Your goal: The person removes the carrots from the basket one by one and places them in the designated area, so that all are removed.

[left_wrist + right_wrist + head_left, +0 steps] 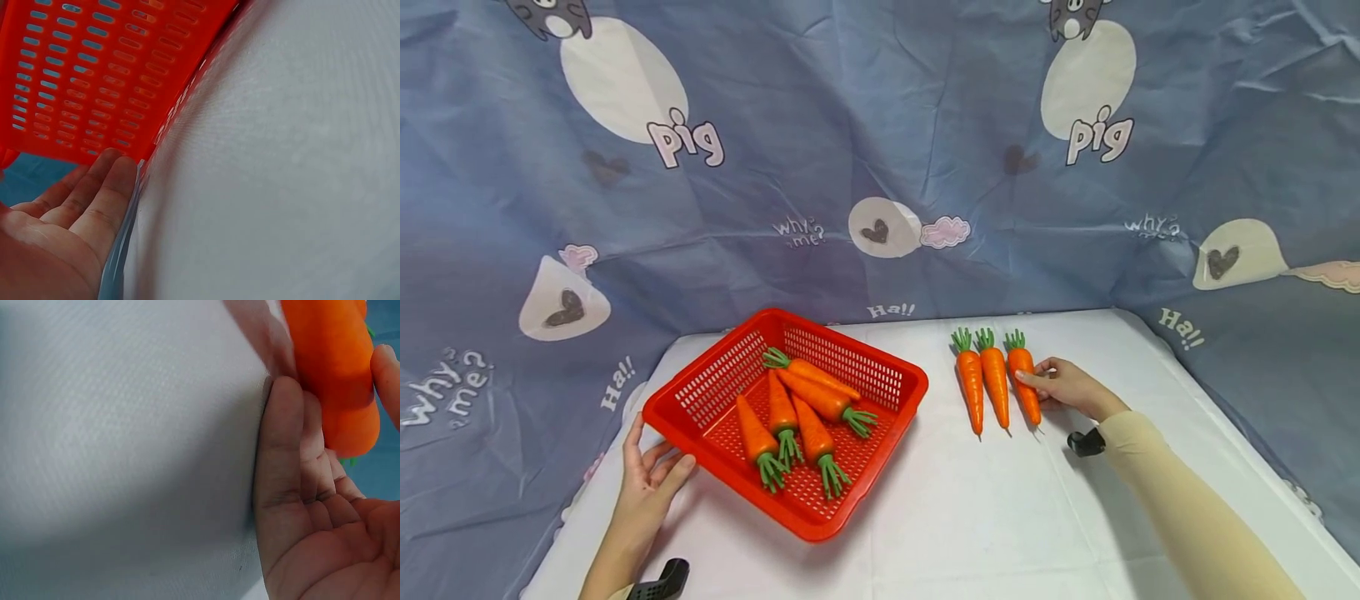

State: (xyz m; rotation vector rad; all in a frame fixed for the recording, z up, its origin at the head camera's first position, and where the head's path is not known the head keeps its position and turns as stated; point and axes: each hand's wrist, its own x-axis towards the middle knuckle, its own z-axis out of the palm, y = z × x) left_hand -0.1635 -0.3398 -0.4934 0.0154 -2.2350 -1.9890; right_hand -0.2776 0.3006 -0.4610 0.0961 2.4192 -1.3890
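Observation:
The red plastic basket sits at the left of the white table with several orange carrots inside. My left hand holds its near left corner, thumb by the rim; in the left wrist view the fingers reach the lower edge of the slotted wall. Three carrots with green stalks lie side by side at the right, tips toward me. My right hand pinches the rightmost carrot. In the right wrist view the thumb is on one side of this carrot and the fingers on the other.
To the left of the held carrot lie the middle carrot and the left one. A blue patterned cloth hangs behind the white-covered table. Dark straps with devices are on both wrists.

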